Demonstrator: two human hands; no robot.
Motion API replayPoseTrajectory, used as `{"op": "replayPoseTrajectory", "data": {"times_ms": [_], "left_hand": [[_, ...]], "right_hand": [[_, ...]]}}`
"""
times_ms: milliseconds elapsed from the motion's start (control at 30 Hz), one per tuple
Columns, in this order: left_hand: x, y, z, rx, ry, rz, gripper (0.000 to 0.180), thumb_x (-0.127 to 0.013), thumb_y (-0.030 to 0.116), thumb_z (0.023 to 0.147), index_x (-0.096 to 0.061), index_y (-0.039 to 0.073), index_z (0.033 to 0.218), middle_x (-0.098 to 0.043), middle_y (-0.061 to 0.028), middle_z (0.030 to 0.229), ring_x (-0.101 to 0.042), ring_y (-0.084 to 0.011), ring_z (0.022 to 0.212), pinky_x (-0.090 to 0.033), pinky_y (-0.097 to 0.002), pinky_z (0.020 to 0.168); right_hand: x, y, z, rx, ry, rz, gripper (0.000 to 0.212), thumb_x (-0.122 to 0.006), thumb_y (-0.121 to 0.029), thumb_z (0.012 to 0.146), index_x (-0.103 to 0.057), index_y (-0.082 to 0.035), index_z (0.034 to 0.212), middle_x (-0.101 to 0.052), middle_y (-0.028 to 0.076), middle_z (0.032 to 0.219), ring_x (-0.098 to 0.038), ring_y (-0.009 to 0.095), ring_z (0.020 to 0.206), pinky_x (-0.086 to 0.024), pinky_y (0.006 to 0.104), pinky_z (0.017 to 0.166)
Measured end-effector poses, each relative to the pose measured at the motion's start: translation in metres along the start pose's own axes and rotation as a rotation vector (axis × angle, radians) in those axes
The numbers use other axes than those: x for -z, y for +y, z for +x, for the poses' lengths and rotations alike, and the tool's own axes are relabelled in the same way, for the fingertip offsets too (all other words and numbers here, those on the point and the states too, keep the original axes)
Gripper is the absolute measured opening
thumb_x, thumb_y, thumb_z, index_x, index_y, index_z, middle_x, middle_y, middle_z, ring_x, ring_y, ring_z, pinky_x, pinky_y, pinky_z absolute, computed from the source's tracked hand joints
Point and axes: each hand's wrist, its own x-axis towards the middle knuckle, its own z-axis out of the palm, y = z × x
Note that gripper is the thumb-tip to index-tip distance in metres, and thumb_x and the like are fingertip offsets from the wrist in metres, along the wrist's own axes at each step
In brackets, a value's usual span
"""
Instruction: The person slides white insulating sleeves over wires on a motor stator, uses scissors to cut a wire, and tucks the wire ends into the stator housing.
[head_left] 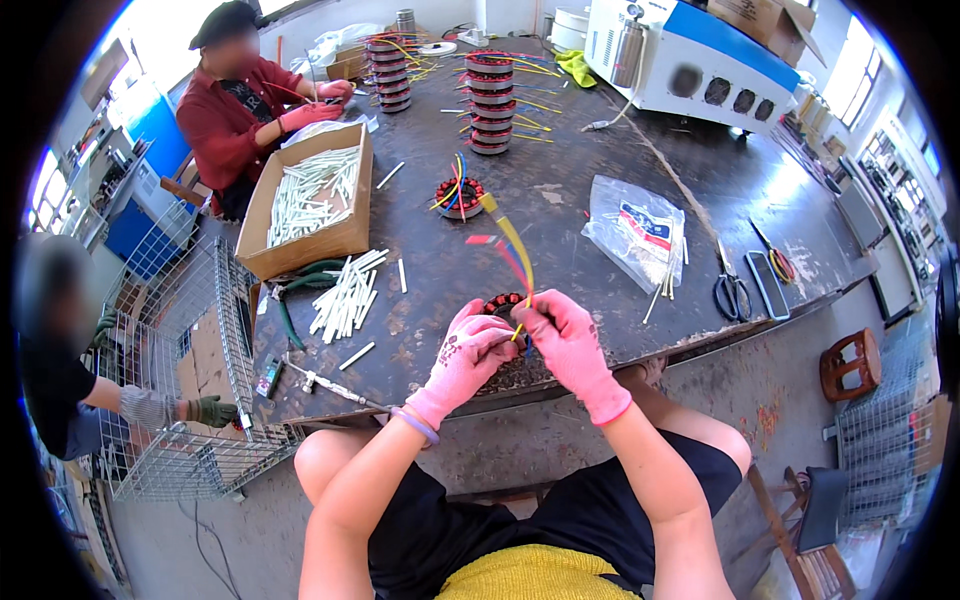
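Observation:
Both my hands wear pink gloves and meet at the table's near edge over a ring-shaped motor stator [503,301] with red-and-black windings, partly hidden by my fingers. My left hand [470,352] is closed in a pinch on a short yellow wire end. My right hand [572,342] is closed round the stator's lead wires [521,257], whose yellow and red ends stick up above the fingers. A bit of blue wire shows below my fingertips. Farther off, a second stator [460,198] lies flat with yellow, blue and red leads standing up.
White tubes [348,298] lie loose beside green-handled pliers [290,300] and a carton [358,215] full of tubes. Stator stacks [490,105] stand at the back. Right are a plastic bag [630,230], scissors [732,290] and a phone [767,285]. Two co-workers are at the left.

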Motion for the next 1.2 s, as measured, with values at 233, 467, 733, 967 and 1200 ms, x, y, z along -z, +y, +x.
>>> {"op": "replayPoseTrajectory", "data": {"times_ms": [233, 467, 733, 967, 1200], "left_hand": [[-0.001, -0.006, 0.004, -0.007, -0.038, 0.039, 0.019, -0.076, 0.015, 0.077, -0.07, 0.011, 0.094, -0.066, -0.0035, 0.092, -0.062, -0.0279, 0.103, -0.033, -0.0497, 0.114], [-0.003, 0.019, 0.013, 0.072, -0.082, 0.053, 0.032, -0.082, 0.036, 0.074, -0.074, 0.012, 0.092, -0.063, -0.0026, 0.09, -0.059, -0.0233, 0.104, -0.027, -0.0492, 0.116], [-0.006, 0.001, 0.009, 0.08, -0.085, 0.099, 0.021, -0.079, 0.026, 0.078, -0.072, 0.011, 0.092, -0.061, -0.0029, 0.087, -0.059, -0.0251, 0.102, -0.03, -0.0478, 0.114], [-0.005, 0.025, 0.021, 0.122, -0.106, 0.043, 0.034, -0.076, 0.043, 0.078, -0.073, 0.012, 0.092, -0.06, -0.004, 0.087, -0.059, -0.0236, 0.1, -0.024, -0.0504, 0.116], [-0.023, 0.016, 0.008, 0.062, -0.003, 0.107, 0.02, -0.08, 0.023, 0.075, -0.072, 0.013, 0.092, -0.062, -0.0039, 0.092, -0.059, -0.0265, 0.104, -0.029, -0.0508, 0.113]], "right_hand": [[0.01, -0.008, -0.005, -0.024, -0.008, -0.033, 0.017, -0.064, -0.015, 0.096, -0.068, 0.0, 0.101, -0.062, 0.0, 0.08, -0.053, 0.006, 0.072, -0.045, 0.0244, 0.065], [0.014, -0.007, 0.004, 0.045, 0.018, -0.215, 0.017, -0.065, -0.014, 0.095, -0.067, 0.002, 0.098, -0.064, 0.0, 0.077, -0.053, 0.004, 0.07, -0.047, 0.0246, 0.062], [0.0, -0.013, -0.004, 0.253, 0.178, -0.158, 0.012, -0.069, -0.011, 0.092, -0.068, 0.001, 0.093, -0.062, 0.004, 0.071, -0.055, 0.007, 0.063, -0.045, 0.0259, 0.057], [0.021, -0.012, -0.002, 0.036, 0.067, -0.115, 0.014, -0.068, -0.01, 0.091, -0.07, 0.0, 0.1, -0.067, 0.005, 0.078, -0.058, 0.007, 0.067, -0.048, 0.0252, 0.06], [0.007, -0.015, -0.003, 0.092, 0.13, -0.079, 0.013, -0.064, -0.009, 0.095, -0.069, 0.002, 0.1, -0.069, 0.003, 0.083, -0.062, 0.007, 0.07, -0.051, 0.0235, 0.062]]}}
